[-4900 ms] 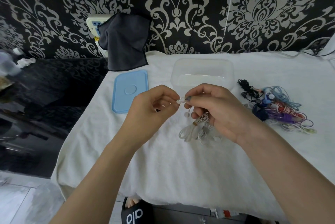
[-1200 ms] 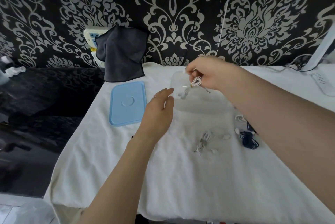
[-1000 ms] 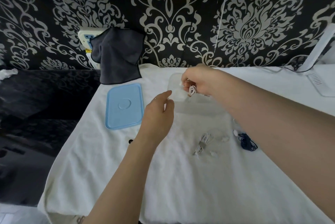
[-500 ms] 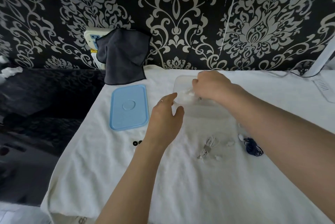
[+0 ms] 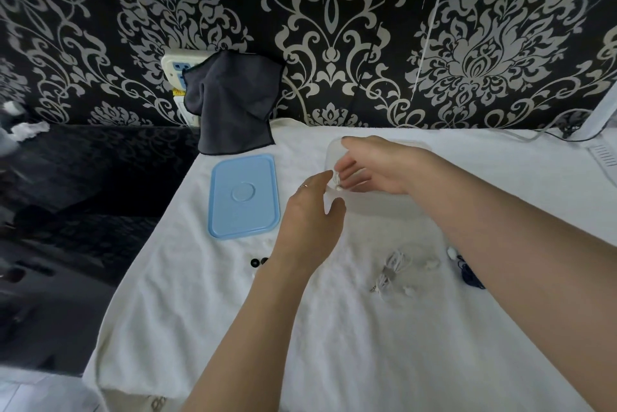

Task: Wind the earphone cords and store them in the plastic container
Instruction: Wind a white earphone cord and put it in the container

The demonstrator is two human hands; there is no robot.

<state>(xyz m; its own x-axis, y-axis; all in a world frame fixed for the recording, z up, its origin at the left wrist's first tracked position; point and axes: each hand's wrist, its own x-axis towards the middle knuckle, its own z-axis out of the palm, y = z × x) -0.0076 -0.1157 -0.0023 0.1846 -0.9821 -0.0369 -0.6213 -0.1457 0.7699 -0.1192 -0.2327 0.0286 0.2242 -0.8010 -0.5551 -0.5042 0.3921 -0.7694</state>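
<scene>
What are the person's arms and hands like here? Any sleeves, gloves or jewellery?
Both forearms are bare, with no sleeves or gloves in view. The left hand wears a thin ring on one finger. The right hand has a dark-painted nail showing on one fingertip; no ring, watch or bracelet is visible on it.

The right hand (image 5: 374, 166) reaches with straight fingers into the clear plastic container (image 5: 380, 204); the left hand (image 5: 309, 224) hovers just beside its near-left corner, fingers relaxed.

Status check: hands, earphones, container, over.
Right hand open over clear container, wound white earphones inside. Left hand open beside it. Another white set on towel. Nothing blocking.
</scene>
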